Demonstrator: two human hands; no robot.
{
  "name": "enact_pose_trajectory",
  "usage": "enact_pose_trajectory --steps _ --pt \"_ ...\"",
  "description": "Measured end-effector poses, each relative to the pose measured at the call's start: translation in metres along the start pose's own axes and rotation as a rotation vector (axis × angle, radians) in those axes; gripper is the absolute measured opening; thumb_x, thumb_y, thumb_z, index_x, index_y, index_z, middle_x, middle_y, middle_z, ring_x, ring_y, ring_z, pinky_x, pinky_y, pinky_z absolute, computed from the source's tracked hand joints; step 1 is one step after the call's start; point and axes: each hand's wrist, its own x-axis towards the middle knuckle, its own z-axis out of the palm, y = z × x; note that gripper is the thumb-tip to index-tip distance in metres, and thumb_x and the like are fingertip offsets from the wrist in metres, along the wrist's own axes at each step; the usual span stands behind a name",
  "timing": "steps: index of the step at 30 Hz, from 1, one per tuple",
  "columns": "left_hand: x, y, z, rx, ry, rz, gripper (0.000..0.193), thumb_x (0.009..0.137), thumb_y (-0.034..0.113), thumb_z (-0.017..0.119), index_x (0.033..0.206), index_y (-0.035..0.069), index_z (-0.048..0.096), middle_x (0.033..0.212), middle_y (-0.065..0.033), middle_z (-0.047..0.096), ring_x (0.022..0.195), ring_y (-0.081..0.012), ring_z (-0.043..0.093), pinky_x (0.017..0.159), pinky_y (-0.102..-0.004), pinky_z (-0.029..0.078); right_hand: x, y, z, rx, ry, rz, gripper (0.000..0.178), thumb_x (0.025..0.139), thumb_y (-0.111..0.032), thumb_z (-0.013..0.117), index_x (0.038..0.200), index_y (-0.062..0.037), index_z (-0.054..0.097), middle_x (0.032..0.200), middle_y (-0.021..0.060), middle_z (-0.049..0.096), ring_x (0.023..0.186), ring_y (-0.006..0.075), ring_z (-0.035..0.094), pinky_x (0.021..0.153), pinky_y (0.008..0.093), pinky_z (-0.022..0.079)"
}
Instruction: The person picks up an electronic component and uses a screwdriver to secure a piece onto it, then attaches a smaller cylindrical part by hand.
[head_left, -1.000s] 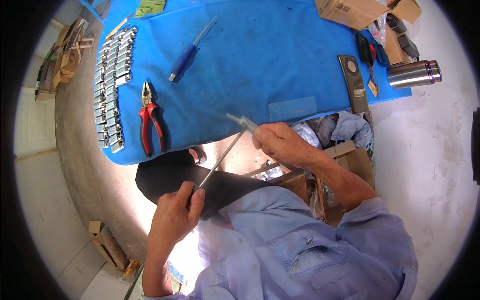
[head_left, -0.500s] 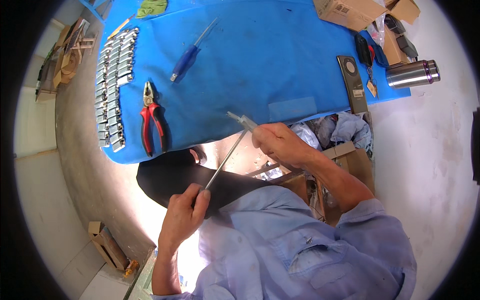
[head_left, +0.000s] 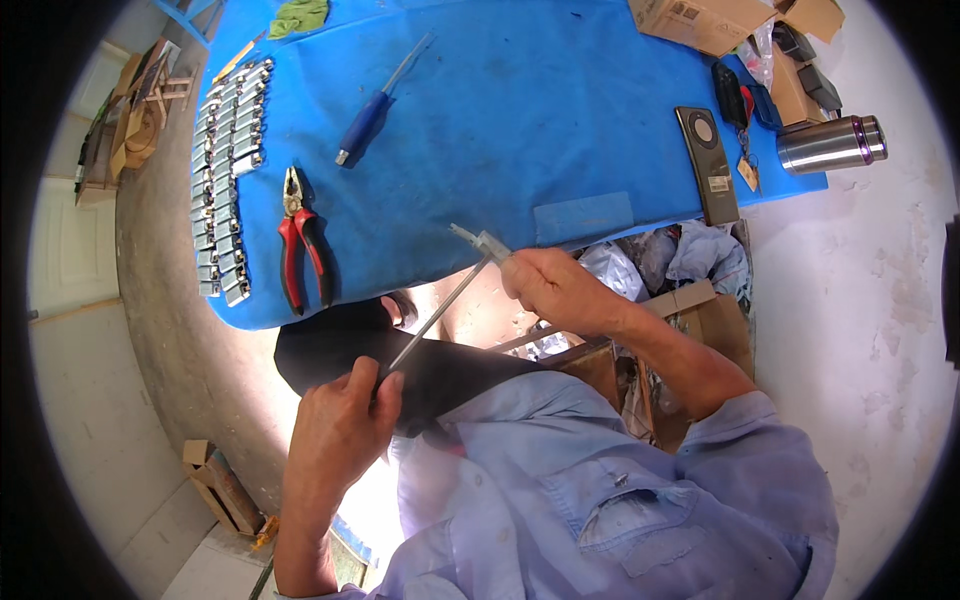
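Observation:
My left hand (head_left: 340,425) is wrapped round the handle of a screwdriver (head_left: 437,315), and the handle is mostly hidden in my fist. Its long steel shaft slants up to the right and its tip meets a small silvery metal part (head_left: 487,246). That part has a thin prong sticking out to the left. My right hand (head_left: 565,292) pinches it just off the front edge of the blue-covered table (head_left: 480,130). Red-and-black combination pliers (head_left: 303,240) lie on the cover to the left. Beyond them rests a second screwdriver with a blue handle (head_left: 365,126).
Rows of small metal parts (head_left: 228,180) line the table's left side, with a green cloth (head_left: 298,17) behind. At right are a phone (head_left: 707,165), keys (head_left: 745,130), a steel flask (head_left: 832,145) and cardboard boxes (head_left: 700,22). Under the table edge sits a carton (head_left: 715,330) beside plastic bags.
My left hand has shifted a little down and to the left and turned on the handle. My right hand and the metal part have hardly moved.

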Motion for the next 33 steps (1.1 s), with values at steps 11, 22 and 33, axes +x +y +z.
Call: enact_pose_trajectory --steps 11,22,33 --pt "0.004 -0.009 0.032 -0.605 -0.179 -0.21 0.036 0.107 0.029 0.056 0.085 0.0 0.061 0.058 -0.0124 0.06 0.051 -0.0214 0.063 0.054 -0.0357 0.049 0.0 0.007 0.004 -0.04 0.055 -0.015 0.044 0.111 -0.034 0.052 0.085 0.0001 0.06 0.07 0.0053 0.055 0.069 0.015 0.051 0.065 0.0354 0.045" --pt "0.001 -0.031 0.06 -1.114 -0.422 -0.306 0.049 0.111 0.045 0.048 0.093 0.002 0.064 0.059 -0.0053 0.06 0.043 -0.0095 0.048 0.04 -0.0256 0.035 0.001 -0.003 -0.001 0.292 -0.075 0.183 0.039 0.113 -0.035 0.045 0.094 -0.0038 0.058 0.068 -0.0048 0.041 0.057 0.0063 0.036 0.051 0.0264 0.029" --pt "-0.011 -0.021 0.054 -0.642 -0.097 -0.147 0.033 0.107 0.031 0.059 0.094 0.002 0.063 0.062 -0.0131 0.063 0.048 -0.0251 0.058 0.046 -0.0363 0.043 -0.009 0.007 0.0 0.449 -0.099 0.129 0.044 0.116 -0.036 0.036 0.108 0.0006 0.059 0.065 -0.0062 0.033 0.053 0.0059 0.028 0.048 0.0261 0.023"
